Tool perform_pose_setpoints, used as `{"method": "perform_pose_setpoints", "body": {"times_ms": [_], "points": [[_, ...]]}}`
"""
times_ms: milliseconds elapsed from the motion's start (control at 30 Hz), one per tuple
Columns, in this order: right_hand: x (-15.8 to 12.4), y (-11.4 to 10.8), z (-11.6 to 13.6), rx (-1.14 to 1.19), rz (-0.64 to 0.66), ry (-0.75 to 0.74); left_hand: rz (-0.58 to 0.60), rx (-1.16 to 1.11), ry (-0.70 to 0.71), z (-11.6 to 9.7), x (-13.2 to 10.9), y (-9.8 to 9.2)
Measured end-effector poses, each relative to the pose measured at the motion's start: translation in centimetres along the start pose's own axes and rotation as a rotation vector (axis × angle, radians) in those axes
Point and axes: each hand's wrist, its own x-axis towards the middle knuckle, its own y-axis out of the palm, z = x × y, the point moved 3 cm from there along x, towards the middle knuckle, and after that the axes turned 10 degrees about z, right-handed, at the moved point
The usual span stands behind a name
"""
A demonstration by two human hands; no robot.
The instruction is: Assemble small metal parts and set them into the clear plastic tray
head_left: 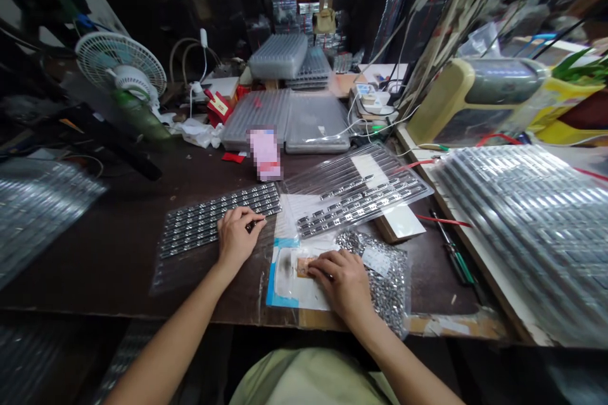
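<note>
My left hand (239,232) rests over the right part of a tray filled with rows of small black-and-silver metal parts (194,228). Its thumb and index finger are pinched at a small dark piece (251,225) too small to name. My right hand (346,278) is closed, fingertips together at an orange-brown square (304,267) on a white sheet with blue tape (282,296); whatever they grip is hidden. Beside it lies a clear bag of small shiny metal parts (392,294). Behind, a clear ridged tray (327,180), partly filled with similar parts, leans on a white block (403,224).
A green-handled screwdriver (458,266) lies at the right, near stacked ridged trays (522,221). More clear trays (316,120) stand at the back. A fan (121,66) is at the left. A blurred pink item (266,155) lies mid-table.
</note>
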Motion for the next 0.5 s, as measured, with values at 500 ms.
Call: {"method": "perform_pose_setpoints", "body": {"times_ms": [500], "points": [[0.8, 3.7, -3.7, -0.376, -0.107, -0.127, 0.281, -0.022, 0.266, -5.6, 2.9, 6.1]]}}
